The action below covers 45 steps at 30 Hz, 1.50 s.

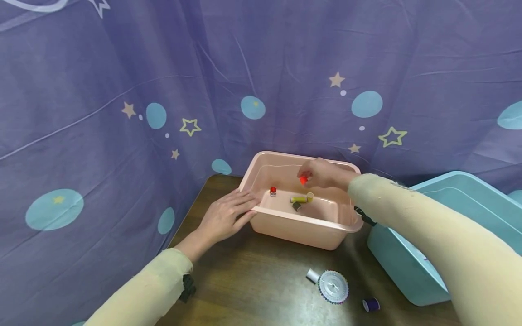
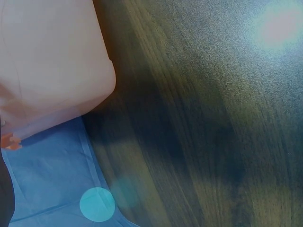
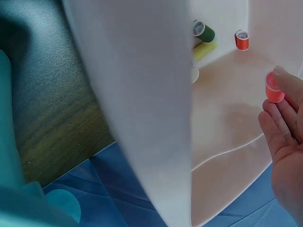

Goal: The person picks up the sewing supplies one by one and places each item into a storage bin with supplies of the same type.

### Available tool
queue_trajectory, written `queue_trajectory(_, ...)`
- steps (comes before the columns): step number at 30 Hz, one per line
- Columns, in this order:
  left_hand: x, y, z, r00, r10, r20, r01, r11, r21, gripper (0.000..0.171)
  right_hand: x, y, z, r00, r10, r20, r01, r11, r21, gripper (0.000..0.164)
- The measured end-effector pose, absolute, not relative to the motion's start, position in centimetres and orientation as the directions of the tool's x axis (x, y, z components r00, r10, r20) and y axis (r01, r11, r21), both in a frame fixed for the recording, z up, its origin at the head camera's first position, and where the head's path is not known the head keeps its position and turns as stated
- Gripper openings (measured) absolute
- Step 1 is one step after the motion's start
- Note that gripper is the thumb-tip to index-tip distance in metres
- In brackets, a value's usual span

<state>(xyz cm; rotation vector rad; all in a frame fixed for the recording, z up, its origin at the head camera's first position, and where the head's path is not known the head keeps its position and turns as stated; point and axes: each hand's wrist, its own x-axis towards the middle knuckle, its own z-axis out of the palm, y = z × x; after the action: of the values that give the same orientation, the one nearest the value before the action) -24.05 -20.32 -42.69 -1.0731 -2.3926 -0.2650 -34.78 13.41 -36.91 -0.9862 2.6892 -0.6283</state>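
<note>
At the far left corner of the tabletop (image 1: 253, 271), the left hand (image 1: 228, 210) rests on the near left corner of the pink bin (image 1: 297, 231), fingers extended over the rim and a little spread, probably to keep the light-looking bin from sliding. Inside, toward its left end, a red spool (image 1: 273, 191) stands upright. Further right, the dark green spool (image 1: 297, 206), the yellow spool (image 1: 298, 199) and the pale yellow spool (image 1: 310, 197) lie close together, perhaps simply where they settled. Above them, clear of the bin's floor, the right hand (image 1: 320, 173) pinches a bright red spool (image 1: 303, 180) between thumb and fingertips, a hold that suits so small a thing. Toward the tabletop's near edge, a white spool (image 1: 312, 276) lies against the pin wheel (image 1: 333, 287); a purple spool (image 1: 371, 304) lies beyond. The teal bin (image 1: 408, 267) stands rightmost.
</note>
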Motion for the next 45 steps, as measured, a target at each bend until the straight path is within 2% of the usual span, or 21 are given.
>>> queue_trajectory(3,-24.0,-20.2,-42.7,-0.565,0.645,0.515,0.741,0.671,-0.029,0.04,-34.4,13.5,-37.0,-0.754,-0.655,-0.042,-0.566,0.68,-0.466,0.029)
queue_trajectory(14,-24.0,-20.1,-42.7,-0.543,0.646,0.536,0.749,0.662,-0.039,0.04,-34.0,13.7,-36.8,-0.821,-0.555,-0.134,-0.426,0.75,-0.506,0.043)
queue_trajectory(21,-24.0,-20.1,-42.6,-0.534,0.645,0.546,0.758,0.652,-0.029,0.039,-33.7,14.0,-36.3,-0.814,-0.572,-0.101,-0.47,0.751,-0.464,0.044)
queue_trajectory(45,-24.2,-20.3,-43.0,-0.532,0.641,0.553,0.756,0.653,-0.03,0.039,-30.4,13.1,-34.1,-0.75,-0.659,0.055,-0.599,0.642,-0.48,0.044)
